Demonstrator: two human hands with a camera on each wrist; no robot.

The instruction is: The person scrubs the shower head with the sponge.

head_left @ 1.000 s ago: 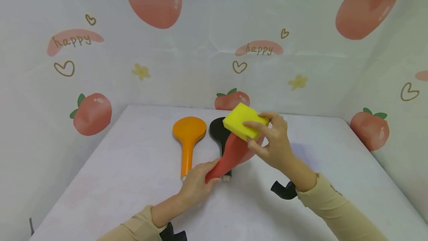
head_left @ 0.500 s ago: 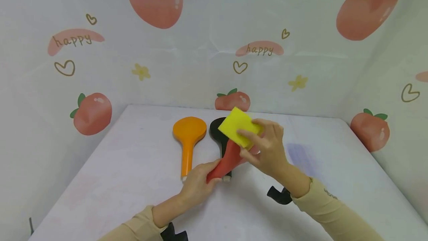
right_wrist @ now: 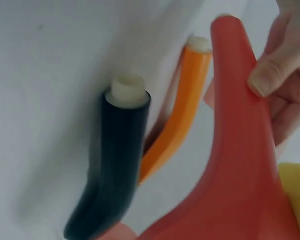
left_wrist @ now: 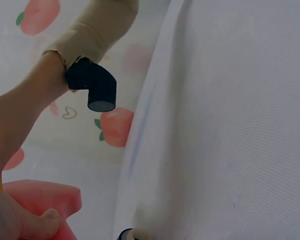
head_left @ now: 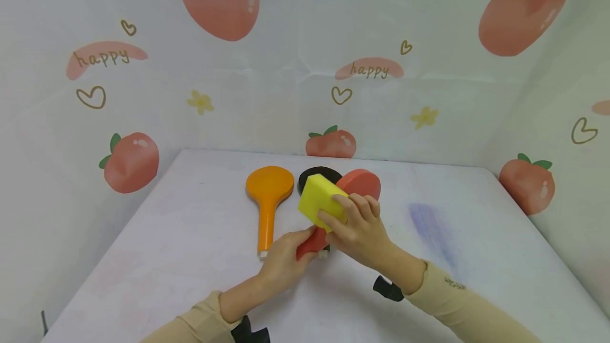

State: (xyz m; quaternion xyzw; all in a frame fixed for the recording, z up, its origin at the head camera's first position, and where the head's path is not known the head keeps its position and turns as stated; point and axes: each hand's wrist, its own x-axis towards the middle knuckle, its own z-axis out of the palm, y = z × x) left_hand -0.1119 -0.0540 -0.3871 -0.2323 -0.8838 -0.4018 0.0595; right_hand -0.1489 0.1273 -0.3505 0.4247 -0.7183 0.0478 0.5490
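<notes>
Half the black paddle (head_left: 318, 174), seemingly hidden.

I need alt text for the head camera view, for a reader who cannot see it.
A right hand presses a yellow sponge on a red shower head, whose handle the left hand grips. An orange shower head and a black one lie on the white table.

Beige long sleeves (head_left: 457, 300) w/ blk wrist cams (head_left: 388, 289)
</notes>
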